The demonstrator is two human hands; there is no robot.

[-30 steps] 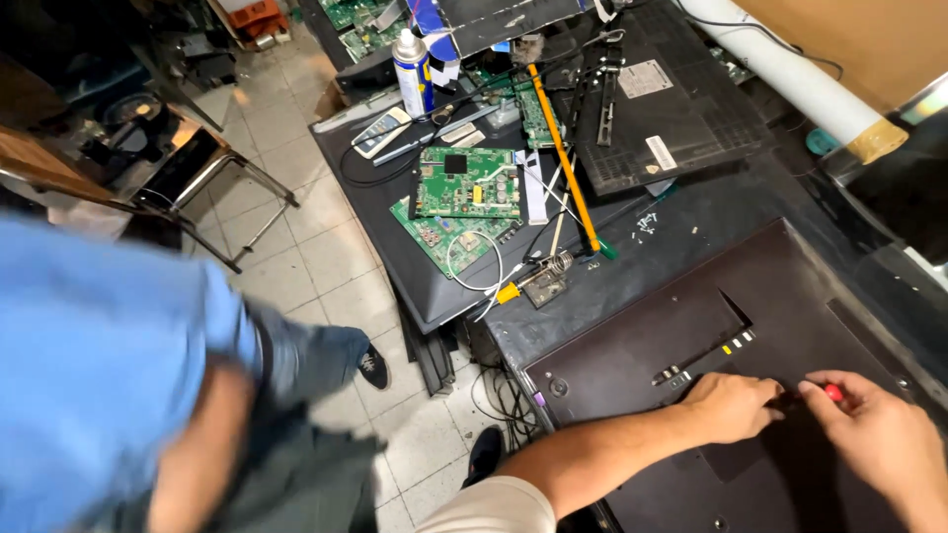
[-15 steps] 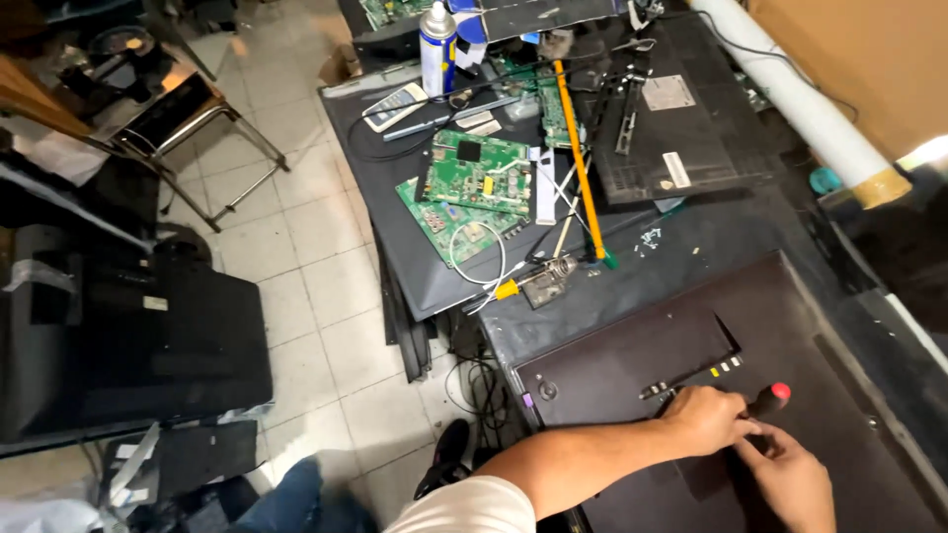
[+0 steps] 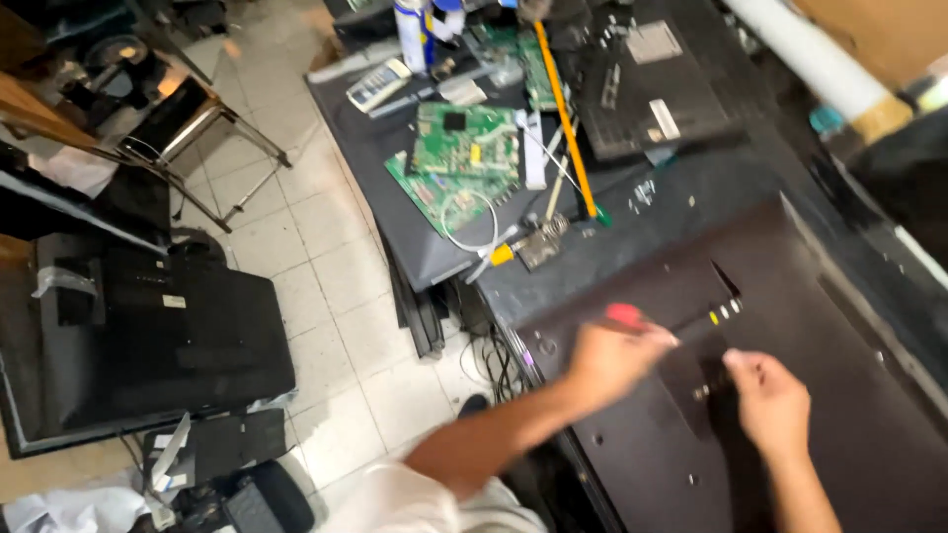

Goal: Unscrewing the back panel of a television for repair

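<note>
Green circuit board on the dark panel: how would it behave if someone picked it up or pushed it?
The green circuit board looks thin and flat, so probably light and fairly stiff. A white cable loops at its edge, so it may drag or snag if it is attached. It overlaps a second green board, so a push would likely shift both; the exposed components look fragile.

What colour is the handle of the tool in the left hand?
Red, seen in the head view: tool handle above the left hand.

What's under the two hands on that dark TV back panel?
The large dark plastic back cover lies under both. The left hand grips a red-handled screwdriver; the right hand rests beside a recessed port bay. Any screws beneath the palms are covered.
</note>
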